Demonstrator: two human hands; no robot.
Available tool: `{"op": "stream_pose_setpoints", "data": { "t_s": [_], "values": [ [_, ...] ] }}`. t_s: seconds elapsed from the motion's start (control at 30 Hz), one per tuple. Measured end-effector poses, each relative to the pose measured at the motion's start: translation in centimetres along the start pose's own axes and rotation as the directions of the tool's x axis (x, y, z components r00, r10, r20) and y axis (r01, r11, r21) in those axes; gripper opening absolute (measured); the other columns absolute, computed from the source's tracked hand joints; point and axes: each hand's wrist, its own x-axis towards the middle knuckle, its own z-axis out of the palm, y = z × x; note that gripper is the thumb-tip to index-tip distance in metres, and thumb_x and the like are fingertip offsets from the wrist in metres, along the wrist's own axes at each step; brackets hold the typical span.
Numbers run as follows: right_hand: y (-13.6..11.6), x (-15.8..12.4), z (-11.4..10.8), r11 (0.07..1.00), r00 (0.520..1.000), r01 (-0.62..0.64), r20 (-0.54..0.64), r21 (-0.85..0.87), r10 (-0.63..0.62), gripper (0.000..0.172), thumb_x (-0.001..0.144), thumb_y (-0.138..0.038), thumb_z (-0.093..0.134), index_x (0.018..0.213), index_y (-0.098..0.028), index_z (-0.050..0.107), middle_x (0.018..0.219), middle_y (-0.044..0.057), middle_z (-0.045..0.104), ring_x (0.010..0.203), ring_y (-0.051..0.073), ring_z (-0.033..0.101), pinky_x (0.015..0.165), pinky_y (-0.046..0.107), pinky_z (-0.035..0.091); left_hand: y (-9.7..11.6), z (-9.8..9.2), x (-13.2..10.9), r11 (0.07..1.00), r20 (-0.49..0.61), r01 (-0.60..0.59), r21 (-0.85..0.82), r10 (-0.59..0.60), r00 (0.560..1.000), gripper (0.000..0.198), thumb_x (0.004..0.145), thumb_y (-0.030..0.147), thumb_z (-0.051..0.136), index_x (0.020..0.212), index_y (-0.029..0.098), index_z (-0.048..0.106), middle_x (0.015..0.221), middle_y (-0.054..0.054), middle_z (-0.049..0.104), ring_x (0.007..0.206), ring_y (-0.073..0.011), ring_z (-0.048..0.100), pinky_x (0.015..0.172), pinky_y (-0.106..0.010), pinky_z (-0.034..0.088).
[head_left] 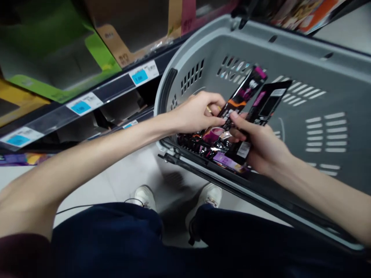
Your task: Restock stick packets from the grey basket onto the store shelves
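Observation:
Both of my hands reach into a grey plastic shopping basket (313, 58). My left hand (197, 112) is closed, its fingers pinching the lower end of a black, pink and orange snack packet (245, 90). My right hand (261, 144) is closed around a second black packet (268, 102) and touches the first one with its thumb. Under both hands lie several more dark packets (214, 148) with pink and purple print, heaped in the basket's near corner.
A store shelf on the left carries blue price tags (139, 76) along its edge. Above them stand green (58, 58) and brown cardboard display boxes (127, 34). White shoes (213, 194) and dark trousers show on the pale floor below the basket.

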Motion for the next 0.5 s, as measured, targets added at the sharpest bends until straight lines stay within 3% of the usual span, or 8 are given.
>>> {"op": "stream_pose_setpoints", "data": {
  "t_s": [0.17, 0.27, 0.43, 0.5],
  "values": [
    [-0.5, -0.6, 0.4, 0.994, 0.995, -0.086, -0.036, 0.066, 0.089, 0.027, 0.076, -0.01, 0.082, 0.073, -0.018, 0.056, 0.063, -0.008, 0.037, 0.047, 0.004, 0.027, 0.042, 0.014, 0.035, -0.1, -0.2, 0.4, 0.991, 0.003, 0.065, -0.118, -0.065, 0.998, 0.018, 0.073, 0.011, 0.077, 0.091, 0.01, 0.071, 0.085, -0.001, 0.064, 0.088, -0.0162, 0.067, 0.075, -0.025, 0.049],
    [-0.6, -0.9, 0.4, 0.993, 0.994, -0.1, -0.034, 0.062, 0.102, 0.02, 0.089, -0.009, 0.069, 0.074, -0.016, 0.059, 0.064, -0.007, 0.034, 0.047, 0.004, 0.025, 0.042, 0.014, 0.034, -0.1, -0.6, 0.3, 0.978, 0.014, 0.125, -0.166, -0.125, 0.992, 0.012, 0.081, 0.014, 0.069, 0.092, 0.011, 0.072, 0.087, 0.0, 0.065, 0.089, -0.0167, 0.07, 0.073, -0.026, 0.05],
    [-0.4, -1.2, 0.1, 0.996, 0.994, -0.082, 0.074, 0.022, 0.08, 0.022, 0.094, -0.012, 0.065, 0.072, -0.015, 0.06, 0.065, -0.007, 0.034, 0.047, 0.003, 0.025, 0.043, 0.013, 0.033, 1.1, -0.6, -0.6, 0.998, 0.065, 0.023, 0.058, -0.027, 0.998, 0.021, 0.082, 0.018, 0.068, 0.102, 0.013, 0.072, 0.091, 0.001, 0.066, 0.094, -0.02, 0.071, 0.074, -0.028, 0.049],
    [-0.4, -1.3, 0.1, 0.996, 0.995, -0.083, 0.057, -0.022, 0.085, 0.026, 0.098, -0.012, 0.059, 0.072, -0.015, 0.061, 0.063, -0.007, 0.034, 0.047, 0.002, 0.026, 0.044, 0.013, 0.032, 1.7, -0.4, -0.9, 0.988, 0.073, -0.003, 0.153, -0.008, 0.997, 0.028, 0.08, 0.017, 0.069, 0.107, 0.009, 0.07, 0.092, 0.0, 0.067, 0.096, -0.0188, 0.069, 0.079, -0.028, 0.047]
  ]
}}
